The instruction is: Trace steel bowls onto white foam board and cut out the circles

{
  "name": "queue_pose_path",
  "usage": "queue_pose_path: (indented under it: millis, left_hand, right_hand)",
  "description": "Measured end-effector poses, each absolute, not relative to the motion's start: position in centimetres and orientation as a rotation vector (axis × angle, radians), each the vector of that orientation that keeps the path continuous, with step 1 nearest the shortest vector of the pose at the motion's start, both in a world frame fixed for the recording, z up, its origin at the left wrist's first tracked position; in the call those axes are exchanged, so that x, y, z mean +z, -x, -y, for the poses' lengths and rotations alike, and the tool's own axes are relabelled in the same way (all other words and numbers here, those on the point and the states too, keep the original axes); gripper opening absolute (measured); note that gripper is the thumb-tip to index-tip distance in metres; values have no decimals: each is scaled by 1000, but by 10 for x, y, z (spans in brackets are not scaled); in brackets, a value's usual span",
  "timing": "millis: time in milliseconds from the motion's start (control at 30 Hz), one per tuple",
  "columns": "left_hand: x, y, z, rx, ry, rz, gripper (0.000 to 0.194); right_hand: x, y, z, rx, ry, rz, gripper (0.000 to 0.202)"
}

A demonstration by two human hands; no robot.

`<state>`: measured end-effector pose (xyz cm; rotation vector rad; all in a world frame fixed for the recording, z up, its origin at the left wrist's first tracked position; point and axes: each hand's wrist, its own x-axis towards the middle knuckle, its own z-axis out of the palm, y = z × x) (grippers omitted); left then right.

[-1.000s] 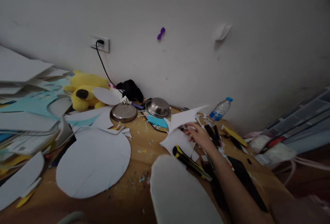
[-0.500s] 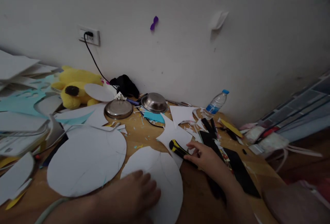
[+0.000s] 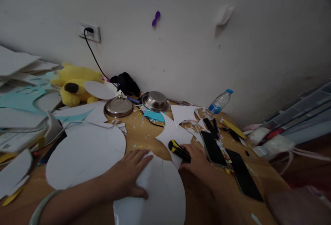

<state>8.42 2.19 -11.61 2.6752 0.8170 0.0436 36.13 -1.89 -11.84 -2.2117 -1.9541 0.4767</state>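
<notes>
My left hand (image 3: 129, 176) lies with fingers spread over the left part of a white rounded sheet (image 3: 165, 187) at the table's front. A pale bracelet (image 3: 42, 206) circles that wrist. To the right, the fingers of my right hand (image 3: 195, 159) wrap round a black and yellow utility knife (image 3: 179, 149), whose thick end points up and left. Beneath the knife is a white cut piece (image 3: 172, 131) with pointed corners. A large round white sheet (image 3: 85, 152) rests left of my left hand.
Metal lids (image 3: 119, 107) and a metal bowl (image 3: 155, 101) stand near the wall. A water bottle (image 3: 218, 104), a phone (image 3: 213, 149) and a black tablet-like slab (image 3: 244, 175) are on the right. A yellow plush toy (image 3: 77, 83) sits back left among paper sheets.
My left hand has moved up and left, its fingers now spread. My right hand has closed further round the knife and shifted slightly left. The white sheet's lower left edge now shows.
</notes>
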Motion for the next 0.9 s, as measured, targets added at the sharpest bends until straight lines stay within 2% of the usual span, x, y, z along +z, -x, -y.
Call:
queue_pose_path:
  millis: [167, 367, 533, 633, 900]
  left_hand:
    - [-119, -85, -17, 88, -2682, -747, 88]
    - [-136, -83, -19, 247, -2779, -715, 64]
    - [-148, -82, -26, 345, -2759, -965, 69]
    - [-146, -82, -27, 308, -2725, -911, 70]
    - [-124, -87, -19, 140, -2716, -780, 55]
  right_hand:
    - [-126, -342, 6, 251, 2170, 1851, 38]
    - [-138, -325, -6, 33, 2173, 1821, 40]
    - [-139, -318, -16, -46, 2180, 1852, 32]
    - [-134, -319, -25, -77, 2223, 1889, 31]
    - [-131, -302, -63, -215, 2264, 1907, 32]
